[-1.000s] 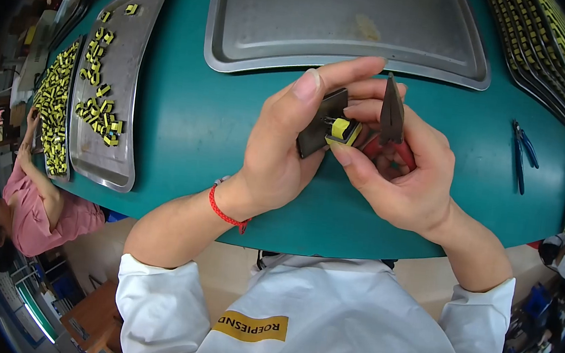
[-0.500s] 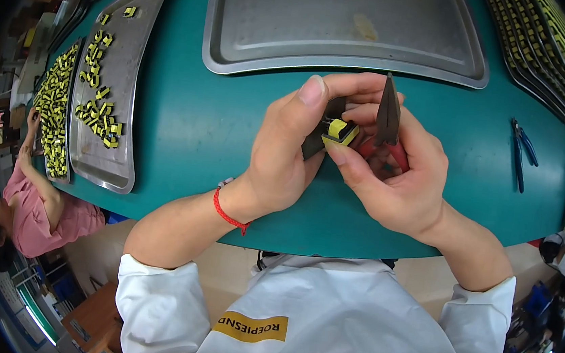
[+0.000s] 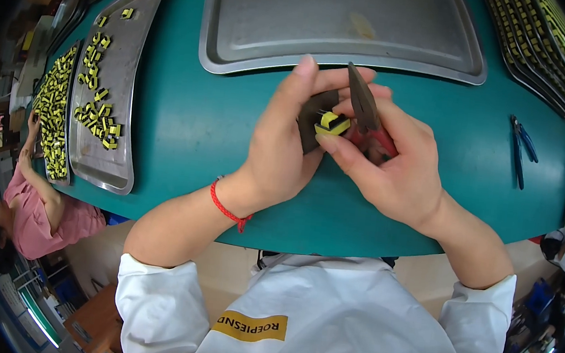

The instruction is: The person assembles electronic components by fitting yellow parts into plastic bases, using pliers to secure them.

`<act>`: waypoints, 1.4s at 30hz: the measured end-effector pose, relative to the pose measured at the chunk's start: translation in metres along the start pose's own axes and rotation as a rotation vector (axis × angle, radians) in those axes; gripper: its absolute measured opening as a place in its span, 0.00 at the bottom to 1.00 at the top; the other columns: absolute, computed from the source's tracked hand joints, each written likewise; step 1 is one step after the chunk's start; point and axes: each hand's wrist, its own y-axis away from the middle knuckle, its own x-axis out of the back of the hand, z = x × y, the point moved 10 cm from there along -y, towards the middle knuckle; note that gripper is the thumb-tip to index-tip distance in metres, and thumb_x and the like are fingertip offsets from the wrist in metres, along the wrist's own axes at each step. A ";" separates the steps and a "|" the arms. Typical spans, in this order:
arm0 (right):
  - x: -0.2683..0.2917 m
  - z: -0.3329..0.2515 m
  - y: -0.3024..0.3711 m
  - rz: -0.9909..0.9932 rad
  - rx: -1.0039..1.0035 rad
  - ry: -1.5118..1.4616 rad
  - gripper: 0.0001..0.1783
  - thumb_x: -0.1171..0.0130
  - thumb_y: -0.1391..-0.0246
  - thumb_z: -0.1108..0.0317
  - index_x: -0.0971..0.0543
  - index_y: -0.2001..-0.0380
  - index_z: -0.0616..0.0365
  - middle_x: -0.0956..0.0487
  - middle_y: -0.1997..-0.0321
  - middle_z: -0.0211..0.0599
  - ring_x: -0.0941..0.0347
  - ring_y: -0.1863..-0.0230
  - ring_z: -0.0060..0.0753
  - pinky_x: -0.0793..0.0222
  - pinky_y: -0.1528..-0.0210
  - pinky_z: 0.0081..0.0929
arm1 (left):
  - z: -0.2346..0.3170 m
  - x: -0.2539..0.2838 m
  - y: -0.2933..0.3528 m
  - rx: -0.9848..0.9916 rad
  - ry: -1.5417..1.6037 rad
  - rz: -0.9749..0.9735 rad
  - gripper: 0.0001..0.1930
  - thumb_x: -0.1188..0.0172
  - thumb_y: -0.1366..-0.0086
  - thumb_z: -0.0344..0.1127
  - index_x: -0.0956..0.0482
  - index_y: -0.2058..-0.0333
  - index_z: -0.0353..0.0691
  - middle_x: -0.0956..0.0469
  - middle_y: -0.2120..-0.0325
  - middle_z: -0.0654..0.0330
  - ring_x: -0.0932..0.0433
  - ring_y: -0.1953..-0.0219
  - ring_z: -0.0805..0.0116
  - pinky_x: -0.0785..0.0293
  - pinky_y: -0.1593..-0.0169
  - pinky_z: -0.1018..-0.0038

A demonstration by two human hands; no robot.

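In front of my chest, my left hand (image 3: 276, 135) is curled round a dark flat piece (image 3: 309, 121), which lies against its palm; what kind of piece it is I cannot make out. Close against it, my right hand (image 3: 410, 158) pinches a small transformer (image 3: 332, 124) with yellow tape and a black core between thumb and fingers. Thin pins stick out of the transformer on the side towards the dark piece. The same right hand also keeps a pair of long-nose pliers (image 3: 363, 99) in its grasp, red handles in the palm, jaws pointing up and away.
A large metal tray (image 3: 341, 63) lies beyond my hands. To the left, another tray (image 3: 118, 154) bears scattered transformers, beside a fuller heap (image 3: 54, 107). Blue-handled cutters (image 3: 520, 152) lie at right, near stacked loaded trays (image 3: 539, 58). A person in pink (image 3: 54, 212) works at far left.
Both hands have shifted slightly left, with the transformer and pliers. The pliers' jaws now tilt further left, and more of the dark flat piece shows.
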 end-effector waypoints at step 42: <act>0.042 0.014 -0.011 0.152 -0.070 -0.584 0.07 0.50 0.38 0.67 0.32 0.65 0.58 0.28 0.65 0.39 0.32 0.67 0.26 0.38 0.65 0.20 | 0.070 -0.027 0.042 -0.922 -0.793 -0.064 0.27 0.46 0.39 0.14 0.38 0.41 0.28 0.24 0.50 0.44 0.24 0.44 0.55 0.36 0.35 0.60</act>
